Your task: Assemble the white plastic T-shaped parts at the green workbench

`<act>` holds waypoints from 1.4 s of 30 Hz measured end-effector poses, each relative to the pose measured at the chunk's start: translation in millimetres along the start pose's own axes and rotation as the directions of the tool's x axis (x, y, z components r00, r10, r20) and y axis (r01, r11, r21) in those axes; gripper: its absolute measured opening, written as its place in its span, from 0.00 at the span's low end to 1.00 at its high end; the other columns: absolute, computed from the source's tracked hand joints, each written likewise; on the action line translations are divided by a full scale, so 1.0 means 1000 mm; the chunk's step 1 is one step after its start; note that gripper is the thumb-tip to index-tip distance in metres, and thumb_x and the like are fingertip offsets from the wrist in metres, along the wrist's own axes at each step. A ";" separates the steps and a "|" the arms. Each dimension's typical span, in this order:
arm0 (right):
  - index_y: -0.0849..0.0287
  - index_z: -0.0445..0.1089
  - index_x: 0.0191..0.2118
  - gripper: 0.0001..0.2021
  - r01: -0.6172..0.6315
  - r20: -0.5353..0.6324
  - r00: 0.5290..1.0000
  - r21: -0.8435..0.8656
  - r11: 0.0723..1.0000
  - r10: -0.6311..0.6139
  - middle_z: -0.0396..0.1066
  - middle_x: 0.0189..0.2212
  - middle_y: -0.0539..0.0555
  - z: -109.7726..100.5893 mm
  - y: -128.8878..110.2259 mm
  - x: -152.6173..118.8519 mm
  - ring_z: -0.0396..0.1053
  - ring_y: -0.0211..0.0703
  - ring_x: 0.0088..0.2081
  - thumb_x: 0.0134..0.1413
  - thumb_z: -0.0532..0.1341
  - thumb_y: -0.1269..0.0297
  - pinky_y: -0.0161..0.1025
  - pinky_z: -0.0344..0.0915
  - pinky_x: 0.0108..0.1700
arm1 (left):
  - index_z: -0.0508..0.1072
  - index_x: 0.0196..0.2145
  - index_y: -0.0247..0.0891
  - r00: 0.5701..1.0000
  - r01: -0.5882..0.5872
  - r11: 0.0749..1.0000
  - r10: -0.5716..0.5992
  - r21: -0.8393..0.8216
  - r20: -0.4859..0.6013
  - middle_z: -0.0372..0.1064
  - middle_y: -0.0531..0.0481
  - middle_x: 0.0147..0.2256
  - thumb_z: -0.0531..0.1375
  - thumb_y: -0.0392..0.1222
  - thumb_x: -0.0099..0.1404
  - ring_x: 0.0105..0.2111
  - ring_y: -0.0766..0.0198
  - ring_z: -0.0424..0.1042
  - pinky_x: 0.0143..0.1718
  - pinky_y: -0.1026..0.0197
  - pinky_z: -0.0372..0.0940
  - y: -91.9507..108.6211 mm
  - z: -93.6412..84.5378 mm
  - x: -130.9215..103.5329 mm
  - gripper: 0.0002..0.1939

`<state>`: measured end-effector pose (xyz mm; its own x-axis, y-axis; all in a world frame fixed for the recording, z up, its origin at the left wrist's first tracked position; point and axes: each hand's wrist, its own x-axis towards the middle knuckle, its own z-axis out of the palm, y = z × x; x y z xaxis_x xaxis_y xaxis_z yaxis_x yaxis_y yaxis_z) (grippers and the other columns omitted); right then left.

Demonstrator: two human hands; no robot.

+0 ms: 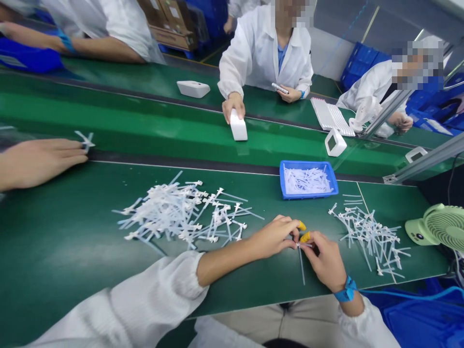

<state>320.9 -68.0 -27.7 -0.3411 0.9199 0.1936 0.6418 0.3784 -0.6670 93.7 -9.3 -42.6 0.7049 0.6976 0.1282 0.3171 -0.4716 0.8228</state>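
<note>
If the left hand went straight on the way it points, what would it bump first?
Probably the right hand, just ahead of the left hand across a white piece; exact depth is unclear.

This is a factory assembly line; a long green conveyor belt [155, 123] runs between work surfaces, with white devices [238, 126] on and beside it; several people in white work coats [250, 53] sit or stand along it; blue wrist straps [346, 290] circle some wrists; small parts lie in loose piles [174, 210] on the green table [108, 212], with more in a blue tray [309, 195]; blue crates [364, 60] and cardboard boxes [174, 21] fill the background.
</note>
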 end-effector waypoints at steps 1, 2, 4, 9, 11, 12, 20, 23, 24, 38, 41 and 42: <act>0.53 0.69 0.39 0.06 0.009 0.017 1.000 -0.010 1.000 -0.008 0.76 0.32 0.50 -0.001 0.000 0.001 0.75 0.47 0.36 0.72 0.62 0.68 0.38 0.64 0.39 | 0.70 0.40 0.42 1.000 -0.003 1.000 0.003 -0.003 -0.001 0.77 0.50 0.42 0.66 0.38 0.74 0.49 0.54 0.73 0.56 0.56 0.60 0.000 0.000 0.000 0.07; 0.53 0.69 0.40 0.05 0.018 0.037 0.999 -0.022 1.000 -0.017 0.76 0.33 0.50 -0.002 0.000 0.002 0.75 0.47 0.36 0.71 0.62 0.69 0.38 0.65 0.40 | 0.70 0.41 0.42 1.000 -0.005 1.000 0.005 -0.006 -0.002 0.77 0.50 0.42 0.66 0.39 0.74 0.49 0.54 0.74 0.56 0.56 0.60 0.000 0.000 0.001 0.07; 0.53 0.69 0.41 0.06 0.043 0.082 0.996 -0.062 0.997 -0.038 0.77 0.34 0.51 -0.004 -0.002 0.004 0.75 0.47 0.37 0.71 0.61 0.71 0.38 0.65 0.40 | 0.70 0.43 0.42 1.000 -0.007 1.000 0.007 -0.010 -0.011 0.78 0.50 0.42 0.66 0.40 0.75 0.49 0.54 0.74 0.56 0.55 0.60 -0.001 0.001 0.001 0.07; 0.53 0.70 0.41 0.07 0.095 0.170 0.983 -0.135 0.986 -0.071 0.76 0.33 0.51 -0.010 -0.006 0.012 0.74 0.47 0.36 0.69 0.62 0.74 0.38 0.65 0.40 | 0.70 0.43 0.42 1.000 -0.020 1.000 0.019 -0.024 -0.012 0.79 0.52 0.42 0.68 0.40 0.73 0.50 0.54 0.74 0.57 0.55 0.59 -0.003 0.001 0.002 0.09; 0.53 0.71 0.41 0.07 0.079 0.219 0.974 -0.111 0.991 -0.054 0.77 0.33 0.50 -0.015 -0.006 0.016 0.75 0.46 0.36 0.68 0.63 0.74 0.38 0.66 0.40 | 0.69 0.42 0.42 1.000 -0.015 1.000 0.014 -0.018 -0.015 0.79 0.52 0.42 0.69 0.39 0.73 0.49 0.54 0.75 0.56 0.56 0.59 -0.002 0.001 0.003 0.10; 0.53 0.72 0.41 0.07 0.069 0.244 0.969 -0.090 0.994 -0.045 0.77 0.34 0.50 -0.018 -0.006 0.019 0.75 0.46 0.36 0.68 0.64 0.74 0.38 0.66 0.41 | 0.70 0.43 0.43 1.000 -0.009 1.000 0.009 -0.009 -0.021 0.79 0.52 0.42 0.70 0.40 0.72 0.49 0.54 0.75 0.56 0.56 0.59 -0.002 0.001 0.003 0.11; 0.53 0.78 0.43 0.05 0.102 0.369 0.926 -0.049 0.994 -0.077 0.78 0.40 0.53 -0.037 -0.003 0.036 0.76 0.46 0.39 0.73 0.63 0.66 0.39 0.69 0.42 | 0.70 0.45 0.43 0.999 -0.044 0.999 0.045 0.021 -0.026 0.81 0.54 0.43 0.71 0.42 0.71 0.49 0.55 0.76 0.57 0.54 0.58 -0.008 0.006 0.008 0.13; 0.54 0.76 0.40 0.08 0.156 0.389 0.915 -0.088 0.984 -0.110 0.77 0.38 0.53 -0.035 -0.004 0.036 0.76 0.46 0.40 0.74 0.61 0.68 0.39 0.70 0.44 | 0.70 0.45 0.43 0.998 -0.045 0.999 0.045 0.015 -0.038 0.81 0.55 0.43 0.73 0.39 0.69 0.49 0.55 0.77 0.57 0.55 0.58 -0.012 0.009 0.009 0.15; 0.54 0.75 0.40 0.08 0.170 0.388 0.914 -0.097 0.981 -0.120 0.77 0.38 0.53 -0.034 -0.005 0.035 0.76 0.46 0.40 0.74 0.61 0.68 0.38 0.70 0.44 | 0.70 0.46 0.43 0.998 -0.045 0.999 0.046 0.014 -0.038 0.81 0.55 0.43 0.73 0.38 0.69 0.49 0.55 0.77 0.57 0.55 0.57 -0.013 0.010 0.009 0.16; 0.55 0.77 0.42 0.02 0.041 0.408 0.913 -0.051 0.998 -0.017 0.76 0.37 0.52 -0.037 -0.007 0.039 0.76 0.45 0.37 0.66 0.67 0.69 0.38 0.72 0.41 | 0.70 0.50 0.42 0.998 -0.049 0.999 0.050 0.012 -0.037 0.81 0.54 0.43 0.73 0.40 0.70 0.48 0.55 0.77 0.55 0.56 0.58 -0.009 0.006 0.008 0.17; 0.55 0.76 0.40 0.03 0.096 0.377 0.925 -0.113 0.989 -0.047 0.75 0.36 0.53 -0.036 -0.009 0.039 0.76 0.46 0.37 0.68 0.65 0.68 0.39 0.71 0.40 | 0.70 0.47 0.41 0.997 -0.070 0.998 0.070 0.010 -0.035 0.82 0.53 0.42 0.73 0.41 0.70 0.47 0.55 0.78 0.55 0.56 0.58 -0.012 0.007 0.010 0.16; 0.55 0.76 0.38 0.05 0.125 0.374 0.925 -0.140 0.982 -0.064 0.76 0.36 0.53 -0.035 -0.009 0.039 0.76 0.46 0.37 0.69 0.65 0.69 0.39 0.71 0.40 | 0.70 0.47 0.41 0.996 -0.073 0.997 0.073 0.008 -0.040 0.82 0.53 0.42 0.73 0.41 0.69 0.47 0.55 0.78 0.55 0.56 0.58 -0.012 0.007 0.011 0.16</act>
<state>325.7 -32.1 11.0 -0.6134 0.7884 -0.0471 0.6843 0.5008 -0.5301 101.6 0.2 -55.3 0.7001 0.6823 0.2104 0.2697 -0.5256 0.8069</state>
